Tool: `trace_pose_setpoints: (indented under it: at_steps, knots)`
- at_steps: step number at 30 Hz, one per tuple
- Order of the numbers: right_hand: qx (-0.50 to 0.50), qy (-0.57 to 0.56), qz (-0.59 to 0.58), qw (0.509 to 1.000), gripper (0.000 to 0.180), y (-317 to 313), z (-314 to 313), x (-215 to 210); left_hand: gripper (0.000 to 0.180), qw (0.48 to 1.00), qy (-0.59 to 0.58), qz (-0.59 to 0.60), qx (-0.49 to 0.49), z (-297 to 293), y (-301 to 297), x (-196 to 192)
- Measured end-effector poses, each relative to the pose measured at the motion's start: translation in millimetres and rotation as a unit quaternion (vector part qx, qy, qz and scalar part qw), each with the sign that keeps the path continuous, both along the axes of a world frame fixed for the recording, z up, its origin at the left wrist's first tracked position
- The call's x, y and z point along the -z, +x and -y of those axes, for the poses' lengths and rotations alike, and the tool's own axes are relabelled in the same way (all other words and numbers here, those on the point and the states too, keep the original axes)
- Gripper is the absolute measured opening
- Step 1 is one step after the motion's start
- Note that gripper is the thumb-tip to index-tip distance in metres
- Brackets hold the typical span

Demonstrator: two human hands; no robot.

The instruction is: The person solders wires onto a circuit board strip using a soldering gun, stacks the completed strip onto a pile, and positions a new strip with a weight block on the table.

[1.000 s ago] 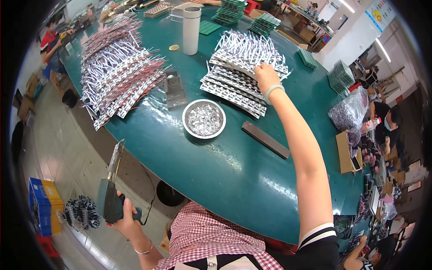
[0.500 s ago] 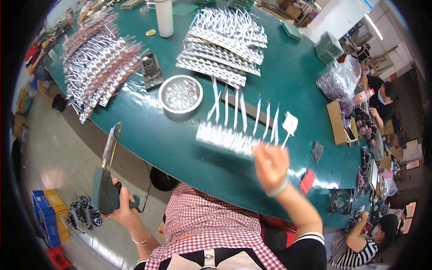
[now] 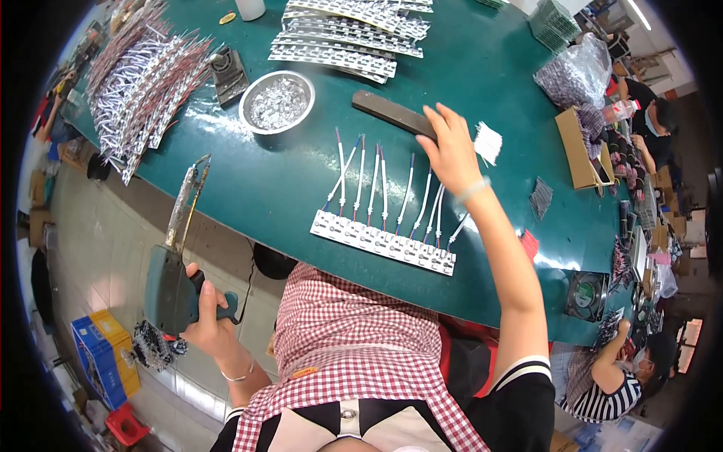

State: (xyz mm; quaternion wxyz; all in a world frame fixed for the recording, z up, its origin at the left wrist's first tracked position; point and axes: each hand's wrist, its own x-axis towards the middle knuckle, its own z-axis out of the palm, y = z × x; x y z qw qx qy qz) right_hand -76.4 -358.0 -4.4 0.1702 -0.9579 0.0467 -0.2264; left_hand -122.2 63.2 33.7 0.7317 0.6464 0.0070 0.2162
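My left hand is closed round the handle of a dark green soldering gun, its metal tip pointing up and away, left of the table edge. My right hand is above the table with fingers spread, at the right end of a dark flat bar; whether it touches the bar I cannot tell. Nearer to me lies a white strip of small modules. Several thin white wires stretch from it toward the far side, apart from my left hand.
A metal bowl holds shiny bits. Piles of wired strips lie at far left and far middle. A white tied bundle, a red piece and a small fan are on the right. Co-workers sit at the right.
The strip has come nearer to the table's front edge, and my right hand has left its right end, moving away toward the dark bar and opening. My left hand still holds the soldering gun.
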Motion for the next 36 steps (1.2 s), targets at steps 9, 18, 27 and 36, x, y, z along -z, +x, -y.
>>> trace_pose_setpoints:
  at_steps: [9,18,27,36]
  knots:
    - [-0.023,-0.013,0.074,0.997,0.038,32.1,12.9,34.6,0.042,0.998,0.009,-0.048,-0.048,-7.0,-9.9,0.5]
    - [-0.100,0.092,0.044,0.990,0.054,-83.3,-79.9,-17.3,0.042,0.998,0.017,-0.067,-0.008,9.5,4.9,6.3]
    - [-0.090,0.096,0.032,0.991,0.058,-108.8,-109.1,13.0,0.034,0.993,0.059,-0.052,0.091,15.5,4.5,8.0]
    - [-0.169,0.050,-0.145,0.974,0.096,-160.8,-143.2,8.7,0.043,0.991,0.061,-0.051,0.104,39.0,-13.5,7.2]
